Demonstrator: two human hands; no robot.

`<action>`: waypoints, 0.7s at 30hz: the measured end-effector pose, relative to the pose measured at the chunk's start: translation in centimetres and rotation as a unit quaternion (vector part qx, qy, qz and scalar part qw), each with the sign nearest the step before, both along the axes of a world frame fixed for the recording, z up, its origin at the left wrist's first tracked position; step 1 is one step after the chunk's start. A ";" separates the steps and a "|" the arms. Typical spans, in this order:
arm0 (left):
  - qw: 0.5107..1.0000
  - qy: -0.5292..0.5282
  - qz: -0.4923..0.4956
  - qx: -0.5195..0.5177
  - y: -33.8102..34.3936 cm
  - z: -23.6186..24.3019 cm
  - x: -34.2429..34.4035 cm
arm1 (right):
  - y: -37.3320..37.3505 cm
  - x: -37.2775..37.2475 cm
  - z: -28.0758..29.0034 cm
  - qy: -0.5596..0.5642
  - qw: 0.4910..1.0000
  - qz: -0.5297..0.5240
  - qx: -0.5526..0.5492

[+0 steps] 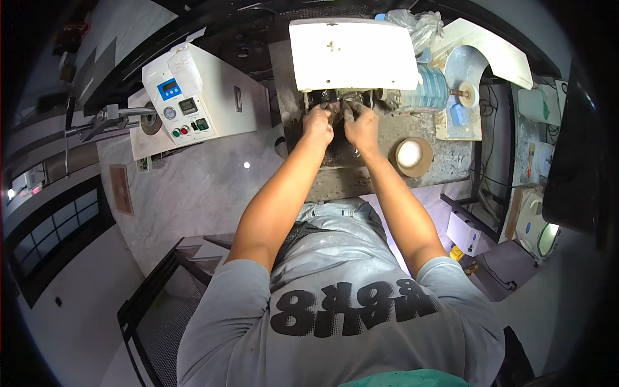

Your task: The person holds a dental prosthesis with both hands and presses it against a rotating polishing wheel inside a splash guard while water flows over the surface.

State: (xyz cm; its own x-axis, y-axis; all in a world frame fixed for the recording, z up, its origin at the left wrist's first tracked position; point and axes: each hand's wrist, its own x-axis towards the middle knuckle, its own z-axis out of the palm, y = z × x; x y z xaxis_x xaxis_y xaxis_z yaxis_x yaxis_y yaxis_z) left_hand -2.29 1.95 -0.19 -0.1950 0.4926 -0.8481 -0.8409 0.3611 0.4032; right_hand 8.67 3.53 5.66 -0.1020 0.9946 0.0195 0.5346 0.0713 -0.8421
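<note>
Two-handed, leans in from the near edge of a grey, residue-stained bench [448, 155], with bare forearms stretched toward the far side. Holds the left hand [318, 126] and the right hand [362, 129] side by side, a narrow gap between, just under the lower lip of a broad white cover [351, 55] and in front of a dark, wet-looking recess [338, 121], left of the bench's middle and beyond the near edge. On the left, fingers bent inward and mostly closed; on the right, fingers also bent, slightly looser. Cannot tell about anything gripped: fingertips too small and lost in shadow and grime.

To the right of the cover, shows a clear blue plastic jug [432, 88] on its side, then a pale round disc [472, 97] on a rod, near the bench's right edge, with a small blue block [460, 115] below. Toward the near right corner, shows a round brown-rimmed container [425, 166] with white contents. Above the jug, by the far edge, shows crumpled clear plastic [422, 27]. Left of the bench, shows a white control box [216, 97] with a blue display, a gauge and red and green buttons
</note>
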 end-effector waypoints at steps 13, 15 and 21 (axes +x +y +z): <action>0.998 -0.031 0.045 0.042 0.2 -1.8 0.0 | 0.4 0.2 -1.1 -0.012 0.999 0.026 0.045; 0.998 0.007 0.063 -0.006 0.9 -1.6 0.0 | 1.1 -0.3 -1.1 -0.024 1.000 0.011 0.004; 0.996 0.049 0.053 -0.049 0.6 -0.6 -0.9 | 1.3 -0.9 -2.1 -0.047 0.998 -0.005 -0.042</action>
